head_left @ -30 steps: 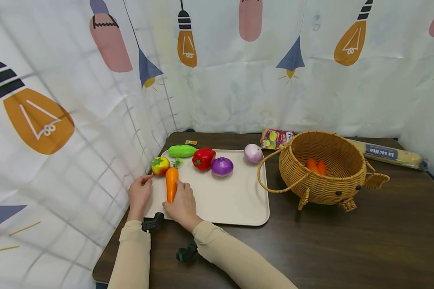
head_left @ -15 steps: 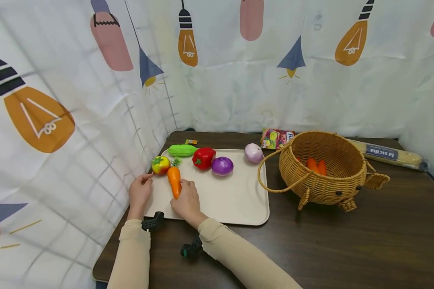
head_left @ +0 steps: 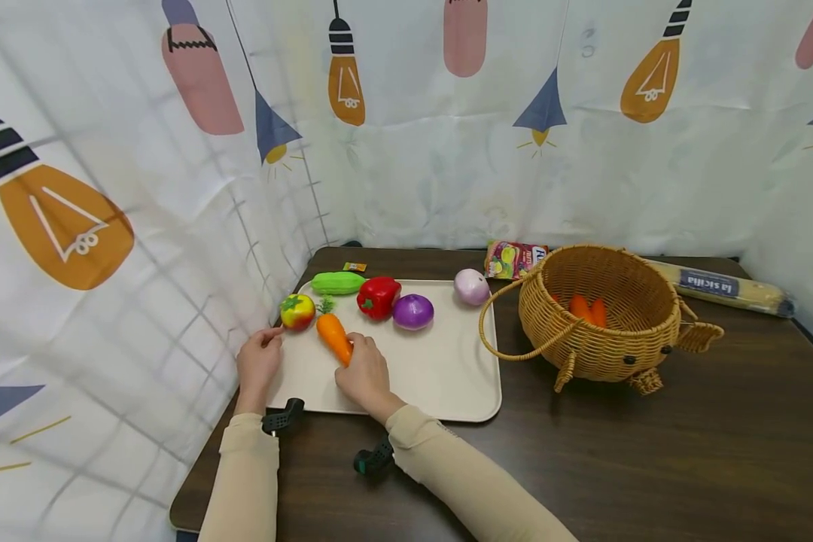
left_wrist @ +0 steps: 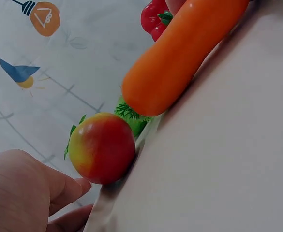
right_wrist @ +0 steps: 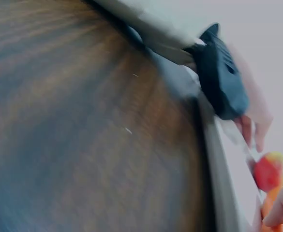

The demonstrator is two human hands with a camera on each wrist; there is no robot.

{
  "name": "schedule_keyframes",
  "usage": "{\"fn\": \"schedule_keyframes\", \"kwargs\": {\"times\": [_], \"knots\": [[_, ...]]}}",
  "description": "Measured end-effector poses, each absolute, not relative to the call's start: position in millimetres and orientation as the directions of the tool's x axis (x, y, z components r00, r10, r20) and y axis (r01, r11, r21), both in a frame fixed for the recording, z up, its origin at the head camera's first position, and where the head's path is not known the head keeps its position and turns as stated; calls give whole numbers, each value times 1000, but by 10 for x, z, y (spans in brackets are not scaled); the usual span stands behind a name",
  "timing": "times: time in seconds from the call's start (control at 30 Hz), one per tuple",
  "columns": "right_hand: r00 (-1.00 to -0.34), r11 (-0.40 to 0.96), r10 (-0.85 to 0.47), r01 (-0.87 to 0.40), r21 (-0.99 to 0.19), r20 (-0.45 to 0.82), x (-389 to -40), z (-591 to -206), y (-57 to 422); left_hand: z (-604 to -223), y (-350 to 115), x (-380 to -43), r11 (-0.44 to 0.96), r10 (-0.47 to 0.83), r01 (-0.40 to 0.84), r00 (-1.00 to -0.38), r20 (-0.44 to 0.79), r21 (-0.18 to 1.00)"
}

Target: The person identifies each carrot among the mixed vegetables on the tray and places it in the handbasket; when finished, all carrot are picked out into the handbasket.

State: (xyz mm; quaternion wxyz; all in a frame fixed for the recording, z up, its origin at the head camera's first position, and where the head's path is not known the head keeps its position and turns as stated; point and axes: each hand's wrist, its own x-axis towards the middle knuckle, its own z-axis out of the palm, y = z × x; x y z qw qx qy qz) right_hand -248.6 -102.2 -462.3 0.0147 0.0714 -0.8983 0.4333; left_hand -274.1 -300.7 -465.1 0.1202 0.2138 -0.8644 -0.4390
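Observation:
In the head view, my right hand pinches the narrow lower end of an orange carrot. The carrot slants over the left part of a cream tray, its green top pointing away from me. My left hand stays at the tray's left edge with bent fingers. Beside its fingertips sits a round red-and-yellow fruit with green leaves. Whether those fingers grip the rim cannot be made out. The right wrist view shows mostly dark tabletop, with the carrot partly hidden behind a finger.
On the tray lie a green ridged vegetable, a red pepper, a round purple vegetable and a pale onion. To the right stands a wicker basket holding orange carrots. Behind are a candy packet and a spaghetti pack.
My right hand has shifted right and slightly away from me, swinging the carrot's narrow end rightward so that it slants. The left hand keeps its place at the tray's edge.

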Motion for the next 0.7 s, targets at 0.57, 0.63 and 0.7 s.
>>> {"fn": "schedule_keyframes", "kwargs": {"times": [0.57,0.63,0.7], "knots": [[-992,328,21,-110,-938,124,-2760,-4738,-725,-4649,-3013,-2736,513,-478,-270,-878,10,815],[-994,286,55,-75,-955,94,-2788,-4737,-693,-4644,-3011,-2737,512,-478,-272,-878,7,815],[-994,249,82,-55,-967,77,-2811,-4739,-665,-4643,-3012,-2737,511,-478,-273,-878,6,815]]}}
